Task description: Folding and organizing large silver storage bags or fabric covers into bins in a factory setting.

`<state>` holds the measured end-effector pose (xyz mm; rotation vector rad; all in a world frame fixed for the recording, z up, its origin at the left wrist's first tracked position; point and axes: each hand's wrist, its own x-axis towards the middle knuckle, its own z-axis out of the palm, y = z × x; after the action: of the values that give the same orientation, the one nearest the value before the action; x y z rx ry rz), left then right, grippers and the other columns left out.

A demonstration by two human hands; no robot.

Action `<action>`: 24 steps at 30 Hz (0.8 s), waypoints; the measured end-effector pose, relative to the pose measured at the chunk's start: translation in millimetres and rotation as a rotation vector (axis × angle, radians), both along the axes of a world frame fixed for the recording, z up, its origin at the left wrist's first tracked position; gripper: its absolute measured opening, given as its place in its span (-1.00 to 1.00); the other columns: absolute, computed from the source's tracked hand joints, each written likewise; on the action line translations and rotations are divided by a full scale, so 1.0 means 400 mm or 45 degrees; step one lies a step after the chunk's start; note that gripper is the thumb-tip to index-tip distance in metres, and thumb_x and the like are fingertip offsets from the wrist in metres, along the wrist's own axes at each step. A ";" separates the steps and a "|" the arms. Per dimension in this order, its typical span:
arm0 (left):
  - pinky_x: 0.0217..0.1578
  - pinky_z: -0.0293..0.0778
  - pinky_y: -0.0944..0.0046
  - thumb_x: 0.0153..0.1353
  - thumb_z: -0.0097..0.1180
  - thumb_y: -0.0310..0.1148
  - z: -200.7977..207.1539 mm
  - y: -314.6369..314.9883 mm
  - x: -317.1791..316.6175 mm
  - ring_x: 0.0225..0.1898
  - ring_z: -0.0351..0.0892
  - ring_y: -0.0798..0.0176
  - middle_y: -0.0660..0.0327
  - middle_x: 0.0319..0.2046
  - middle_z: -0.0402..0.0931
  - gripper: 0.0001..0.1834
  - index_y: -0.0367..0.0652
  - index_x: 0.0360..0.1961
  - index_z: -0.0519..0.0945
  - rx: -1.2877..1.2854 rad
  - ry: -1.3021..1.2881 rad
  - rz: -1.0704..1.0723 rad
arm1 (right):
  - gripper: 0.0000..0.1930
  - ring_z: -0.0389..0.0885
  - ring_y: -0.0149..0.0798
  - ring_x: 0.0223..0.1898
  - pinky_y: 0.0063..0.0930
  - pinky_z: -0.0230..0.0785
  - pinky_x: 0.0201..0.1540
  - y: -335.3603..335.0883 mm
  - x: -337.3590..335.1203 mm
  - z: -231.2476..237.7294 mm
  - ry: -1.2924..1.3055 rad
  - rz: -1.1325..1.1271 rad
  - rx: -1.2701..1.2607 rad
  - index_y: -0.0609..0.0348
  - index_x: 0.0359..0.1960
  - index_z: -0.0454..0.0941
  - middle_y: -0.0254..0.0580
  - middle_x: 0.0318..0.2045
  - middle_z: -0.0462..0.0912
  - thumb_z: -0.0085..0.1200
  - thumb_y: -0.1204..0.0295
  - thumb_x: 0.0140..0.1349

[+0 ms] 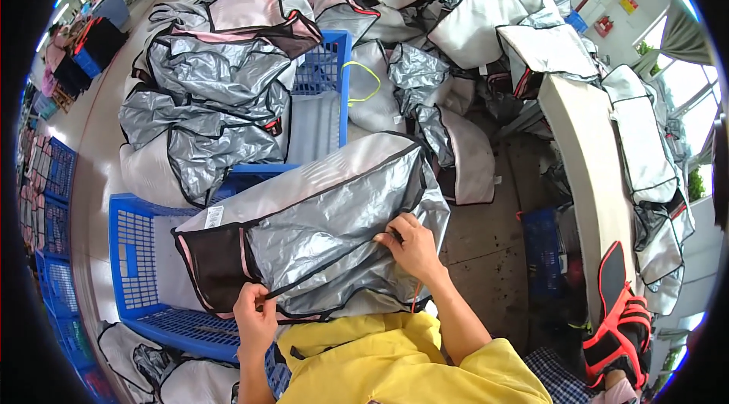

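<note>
A large silver-lined fabric bag [342, 210] with black edge binding lies across my lap and over a blue crate [133, 267]. It has a white back panel, a dark mesh panel at its left end and a small white label. Along its near side, my left hand [254, 319] pinches the black binding close to the mesh panel. Farther right, my right hand [412, 244] is closed, thumb against fingers, on the same black-bound seam across the silver cloth. The seam is stretched between both hands.
Piled silver and white bags [228, 77] rest on another blue crate [345, 85] ahead, with more heaped behind. To the right stands a long pale bench [588, 161]. At lower right a person's hand is near a red and black piece [623, 332]. Stacked blue crates [57, 214] line the left.
</note>
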<state>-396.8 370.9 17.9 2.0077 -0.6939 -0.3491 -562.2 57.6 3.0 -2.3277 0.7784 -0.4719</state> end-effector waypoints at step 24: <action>-0.36 0.59 0.25 0.15 0.35 -0.60 0.008 0.008 -0.026 -0.37 0.71 0.16 0.13 -0.32 0.52 -0.72 -0.26 -0.20 0.48 -0.115 0.012 0.066 | -0.77 0.48 0.09 -0.35 -0.17 0.34 -0.26 0.009 0.014 -0.022 0.000 0.044 -0.046 0.29 -0.35 0.48 -0.02 -0.40 0.47 0.33 0.47 0.23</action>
<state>-407.2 374.0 20.9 1.9336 -0.6394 -0.2919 -556.6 61.3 -5.6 -2.3709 0.7336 -0.4749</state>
